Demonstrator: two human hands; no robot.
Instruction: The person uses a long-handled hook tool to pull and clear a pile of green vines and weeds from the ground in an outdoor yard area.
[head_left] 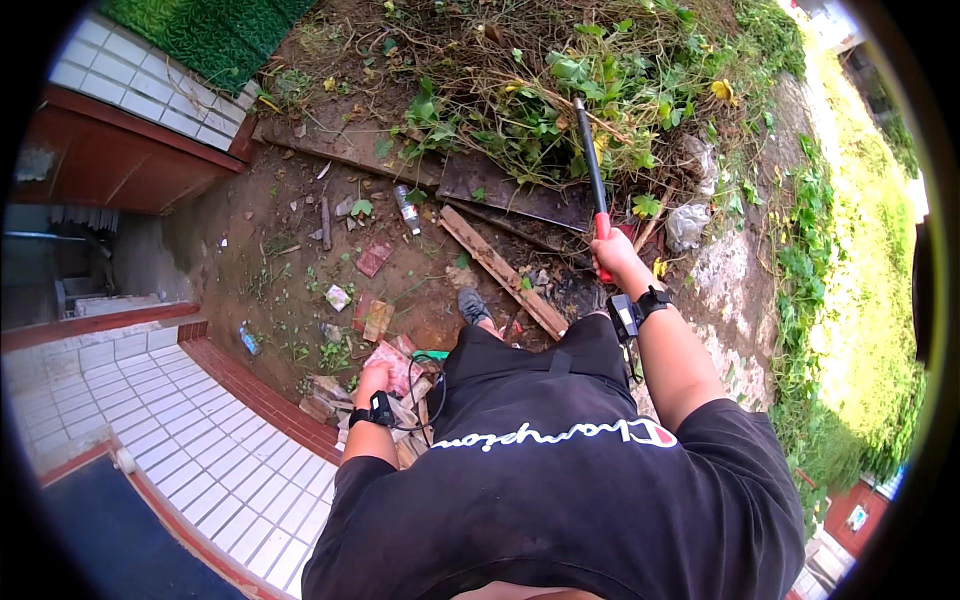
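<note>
My right hand is closed around the red grip of a black-shafted tool. The shaft points away from me, and its far end reaches into a heap of cut vines and leaves. What kind of head it has is hidden or too small to make out there. My left hand hangs low at my left side, above a pile of bricks and rubble. Its fingers are too indistinct to read. Each wrist wears a black strapped device, and a dark cable runs beside the left one.
A wooden plank lies slanted ahead of my feet, with a dark board beyond it. A plastic bottle and broken bricks litter the dirt. A white-tiled wall borders the left; a weathered concrete strip runs along the right.
</note>
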